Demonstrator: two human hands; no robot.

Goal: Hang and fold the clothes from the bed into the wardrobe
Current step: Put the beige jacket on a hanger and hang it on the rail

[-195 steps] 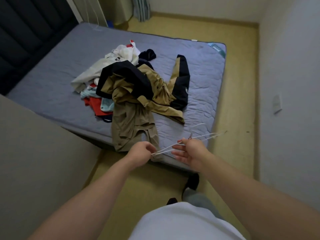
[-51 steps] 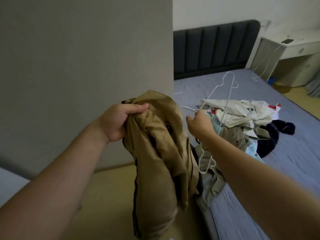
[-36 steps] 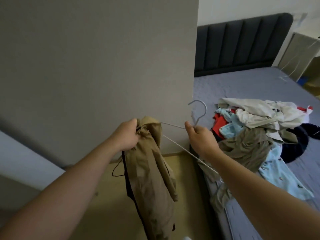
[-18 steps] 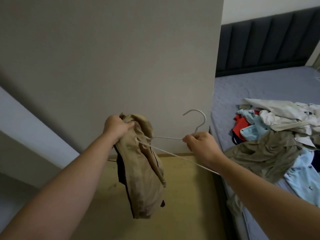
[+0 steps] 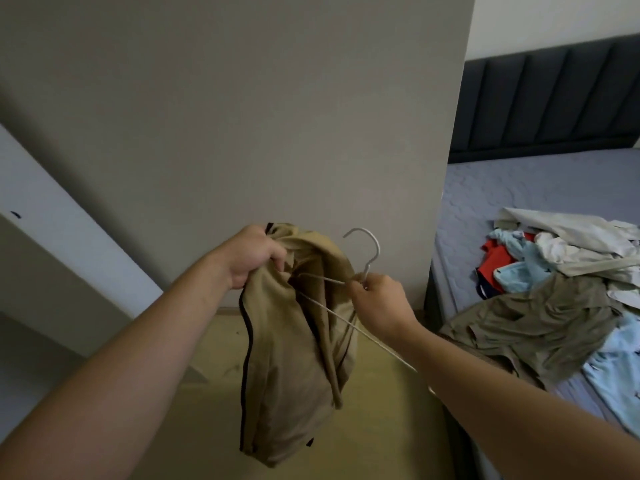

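Left hand [image 5: 254, 256] grips a tan jacket [image 5: 294, 344]; right hand [image 5: 377, 303] pinches a white hanger [image 5: 363, 252], one arm inside. Next, seat the shoulders.

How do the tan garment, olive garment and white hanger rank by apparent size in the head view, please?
1. tan garment and olive garment: similar, and the tan one is nearer, so unranked.
2. white hanger: smallest.

Before wall panel [image 5: 242, 116], jacket [image 5: 291, 358] left of hanger [image 5: 367, 247] — clothes pile [image 5: 561, 289] on bed [image 5: 519, 181], far right
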